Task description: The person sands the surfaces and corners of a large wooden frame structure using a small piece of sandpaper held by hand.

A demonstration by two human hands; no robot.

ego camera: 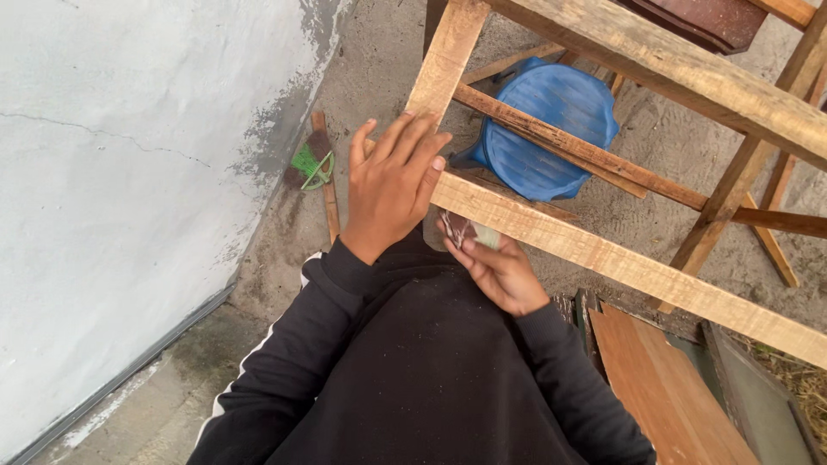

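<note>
A left hand (392, 185) lies flat, fingers spread, on the corner of a bare wooden frame (594, 250), gripping nothing. Just beside it the right hand (500, 271) pinches a folded piece of sandpaper (469, 232) against the rail's near edge. Rough timber could splinter the fingers; the unclamped frame might shift. Beyond lies a blue plastic stool (547, 129).

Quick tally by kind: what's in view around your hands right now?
Hands: 2 (left hand, right hand)
Wooden frame: 1
Sanding block: 1
Blue plastic stool: 1
Green-banded brush: 1
Total: 6
</note>
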